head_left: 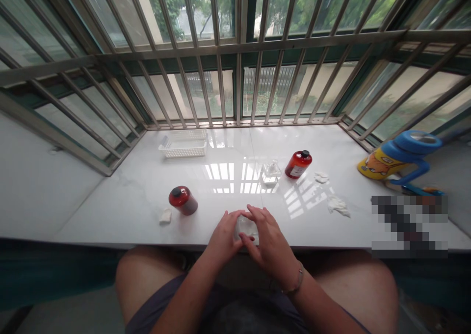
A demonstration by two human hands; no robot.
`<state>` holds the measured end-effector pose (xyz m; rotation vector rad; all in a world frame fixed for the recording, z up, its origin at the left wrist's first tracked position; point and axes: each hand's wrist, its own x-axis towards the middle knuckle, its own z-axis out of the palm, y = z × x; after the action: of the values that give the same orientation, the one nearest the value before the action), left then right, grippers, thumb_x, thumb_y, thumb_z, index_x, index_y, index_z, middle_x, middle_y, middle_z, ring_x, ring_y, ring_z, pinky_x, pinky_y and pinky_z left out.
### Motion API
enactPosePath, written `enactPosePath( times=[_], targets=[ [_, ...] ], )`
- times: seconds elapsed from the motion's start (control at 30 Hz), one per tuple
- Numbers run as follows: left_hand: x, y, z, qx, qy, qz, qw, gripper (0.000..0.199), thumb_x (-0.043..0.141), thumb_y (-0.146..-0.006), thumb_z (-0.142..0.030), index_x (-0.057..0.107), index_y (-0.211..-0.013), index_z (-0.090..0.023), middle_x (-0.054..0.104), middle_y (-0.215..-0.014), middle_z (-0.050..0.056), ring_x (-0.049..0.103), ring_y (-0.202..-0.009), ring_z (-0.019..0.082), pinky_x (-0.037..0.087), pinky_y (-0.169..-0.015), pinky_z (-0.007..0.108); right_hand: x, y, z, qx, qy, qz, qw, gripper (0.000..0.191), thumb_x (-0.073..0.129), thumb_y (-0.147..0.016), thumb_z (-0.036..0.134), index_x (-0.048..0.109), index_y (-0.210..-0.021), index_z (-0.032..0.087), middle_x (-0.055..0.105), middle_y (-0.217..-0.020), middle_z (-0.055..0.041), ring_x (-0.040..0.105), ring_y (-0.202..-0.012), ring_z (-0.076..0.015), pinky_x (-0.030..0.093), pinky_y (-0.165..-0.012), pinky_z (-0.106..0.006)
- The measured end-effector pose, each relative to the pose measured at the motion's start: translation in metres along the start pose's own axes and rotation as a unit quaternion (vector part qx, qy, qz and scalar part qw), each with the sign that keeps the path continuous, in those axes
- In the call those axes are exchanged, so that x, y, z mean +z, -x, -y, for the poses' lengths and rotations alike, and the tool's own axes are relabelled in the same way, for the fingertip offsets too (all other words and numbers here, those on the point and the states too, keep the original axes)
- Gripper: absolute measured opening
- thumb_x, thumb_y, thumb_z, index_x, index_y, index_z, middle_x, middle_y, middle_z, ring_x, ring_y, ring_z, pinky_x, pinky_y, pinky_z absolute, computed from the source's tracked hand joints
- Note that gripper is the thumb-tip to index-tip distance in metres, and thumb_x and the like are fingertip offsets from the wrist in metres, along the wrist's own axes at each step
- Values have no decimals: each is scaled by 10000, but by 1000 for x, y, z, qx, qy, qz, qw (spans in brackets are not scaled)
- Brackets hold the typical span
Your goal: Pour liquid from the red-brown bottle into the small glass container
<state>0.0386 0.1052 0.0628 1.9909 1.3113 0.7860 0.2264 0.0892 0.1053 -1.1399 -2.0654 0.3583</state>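
Observation:
A small clear glass container [247,226] stands at the front edge of the white marble counter [132,187], between my two hands. My left hand [224,236] curves round its left side, thumb and fingers against it. From the right, my right hand [265,238] reaches over it, fingers across the top and thumb low at the front. The palms and part of the container are hidden. Left of my hands is a red bottle with a black cap [183,200]. Beyond them stand a clear glass bottle [271,173] and another red bottle [298,165].
A white perforated basket [184,147] sits at the back left. Crumpled white tissues [338,206] lie on the right, and another white piece [165,217] on the left. A blue and yellow cup [397,155] is at the far right, near a blurred-out patch. Metal window bars line the back.

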Motion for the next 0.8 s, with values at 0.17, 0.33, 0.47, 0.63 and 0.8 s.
enactPosePath(
  times=[0.17, 0.33, 0.47, 0.63, 0.8],
  targets=[
    [0, 0, 0, 0, -2, -6, 1000, 601, 800, -885, -259, 561, -1436, -279, 689, -1460, 103, 650, -1378, 319, 309, -1329, 658, 2, 7, 7, -12, -7, 25, 1000, 685, 643, -1008, 220, 339, -1623, 214, 778, -1205, -97, 598, -1392, -316, 335, -1276, -722],
    [0, 2, 1, -6, -11, 4, 1000, 670, 779, -885, -228, 510, -1496, -286, 651, -1516, 103, 617, -1426, 317, 289, -1342, 657, -3, 15, 0, 26, 50, -42, 998, 632, 637, -1035, 249, 379, -1612, 236, 781, -1069, -63, 620, -1356, -319, 305, -1272, -739],
    [-1, 2, 1, -10, -11, 5, 1000, 686, 778, -876, -210, 503, -1501, -278, 648, -1519, 106, 612, -1431, 319, 285, -1343, 657, -2, 10, -5, 43, 59, -53, 996, 643, 641, -1030, 284, 374, -1612, 222, 767, -1217, -112, 585, -1401, -347, 344, -1249, -737],
    [0, 0, 0, 1, -2, -5, 1000, 632, 808, -876, -240, 535, -1444, -280, 673, -1480, 98, 637, -1393, 307, 304, -1334, 646, 4, 3, 2, 17, 17, -3, 1000, 664, 641, -1017, 279, 344, -1607, 213, 709, -1405, -133, 541, -1459, -342, 329, -1267, -735],
    [1, 1, 1, 9, -10, -8, 1000, 591, 801, -905, -262, 549, -1439, -266, 673, -1484, 117, 646, -1384, 318, 309, -1325, 661, 4, 11, 10, -5, 7, 20, 1000, 653, 643, -1017, 258, 357, -1603, 227, 756, -1299, -112, 529, -1474, -351, 261, -1272, -783]
  ],
)
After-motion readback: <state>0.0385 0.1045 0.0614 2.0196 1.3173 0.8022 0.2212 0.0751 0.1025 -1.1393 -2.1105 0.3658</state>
